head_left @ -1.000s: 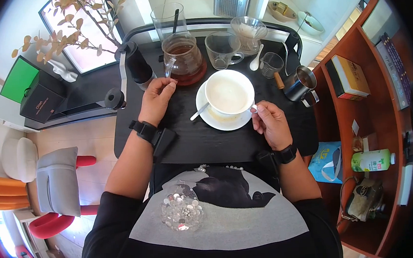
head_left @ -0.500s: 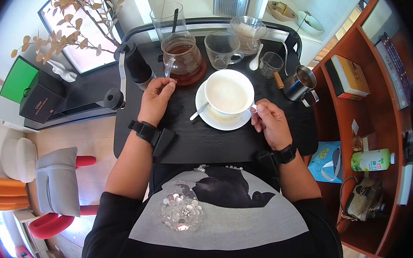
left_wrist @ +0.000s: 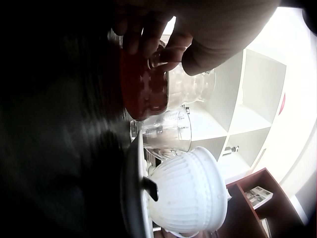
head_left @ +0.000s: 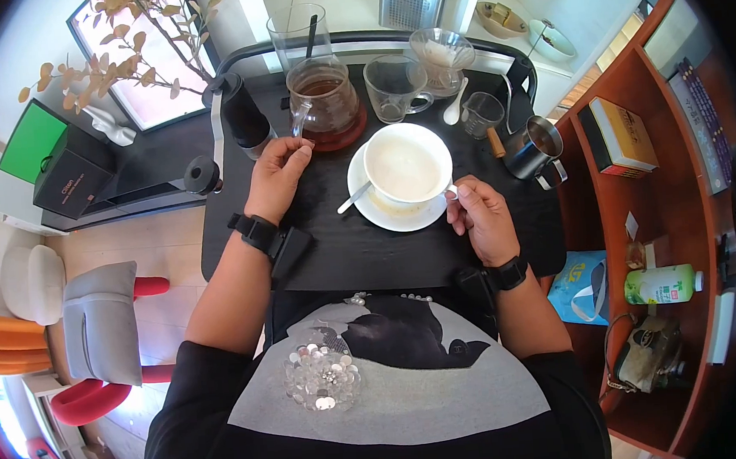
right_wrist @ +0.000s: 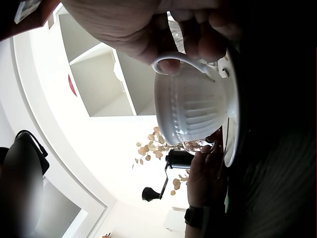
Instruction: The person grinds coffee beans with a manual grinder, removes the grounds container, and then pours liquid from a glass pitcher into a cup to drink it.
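A white cup (head_left: 407,160) filled with a pale, milky drink stands upright on a white saucer (head_left: 391,221). A teaspoon (head_left: 354,199) lies on the saucer's left side. My right hand (head_left: 489,225) pinches the cup's handle (right_wrist: 179,57), with a fingertip through the loop in the right wrist view. To the left, my left hand (head_left: 277,178) holds the handle of a round glass coffee server (head_left: 328,120) of red-brown liquid. In the left wrist view the fingers curl at that handle, and the server (left_wrist: 143,91) sits on the dark tabletop.
Behind the cup stand a glass mug (head_left: 396,87), a glass dripper (head_left: 443,51), a white spoon (head_left: 456,104) and a small measuring jug (head_left: 483,112). A steel milk pitcher (head_left: 537,151) is at right. A hand coffee grinder (head_left: 245,114) stands left, beside a tall glass (head_left: 296,31).
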Action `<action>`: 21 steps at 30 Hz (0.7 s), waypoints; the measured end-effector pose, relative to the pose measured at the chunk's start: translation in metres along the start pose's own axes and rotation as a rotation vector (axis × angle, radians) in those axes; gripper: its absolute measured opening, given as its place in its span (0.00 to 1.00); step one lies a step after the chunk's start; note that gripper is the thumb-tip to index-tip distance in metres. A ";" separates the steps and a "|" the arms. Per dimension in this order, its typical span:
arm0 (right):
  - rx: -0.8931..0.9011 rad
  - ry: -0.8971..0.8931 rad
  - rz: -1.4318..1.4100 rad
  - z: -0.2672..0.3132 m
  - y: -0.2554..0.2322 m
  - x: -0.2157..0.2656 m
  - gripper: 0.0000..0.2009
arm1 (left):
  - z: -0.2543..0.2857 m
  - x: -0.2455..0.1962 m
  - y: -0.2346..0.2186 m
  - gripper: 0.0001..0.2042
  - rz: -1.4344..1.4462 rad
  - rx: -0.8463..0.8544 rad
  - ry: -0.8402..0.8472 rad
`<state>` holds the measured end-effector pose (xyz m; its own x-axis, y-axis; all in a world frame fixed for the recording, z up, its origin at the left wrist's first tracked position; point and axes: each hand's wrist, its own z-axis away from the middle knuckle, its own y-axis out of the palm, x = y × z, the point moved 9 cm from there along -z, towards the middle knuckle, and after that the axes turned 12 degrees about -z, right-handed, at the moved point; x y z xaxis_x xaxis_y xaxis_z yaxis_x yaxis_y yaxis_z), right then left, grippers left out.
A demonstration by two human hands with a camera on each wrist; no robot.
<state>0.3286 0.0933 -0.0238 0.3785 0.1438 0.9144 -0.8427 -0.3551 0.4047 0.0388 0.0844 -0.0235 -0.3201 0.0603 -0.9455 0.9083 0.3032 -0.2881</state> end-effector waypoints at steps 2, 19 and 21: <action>0.000 -0.006 -0.002 0.000 0.001 0.001 0.10 | 0.000 -0.001 0.000 0.08 -0.004 -0.002 0.002; 0.008 -0.003 0.018 0.000 0.001 0.001 0.10 | 0.001 -0.004 -0.001 0.07 -0.044 0.000 -0.010; 0.014 -0.003 0.016 0.000 0.002 0.001 0.10 | 0.001 -0.004 0.000 0.07 -0.032 0.001 -0.006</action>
<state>0.3278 0.0928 -0.0221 0.3664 0.1350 0.9206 -0.8431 -0.3704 0.3898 0.0399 0.0830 -0.0197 -0.3471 0.0451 -0.9367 0.8979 0.3043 -0.3181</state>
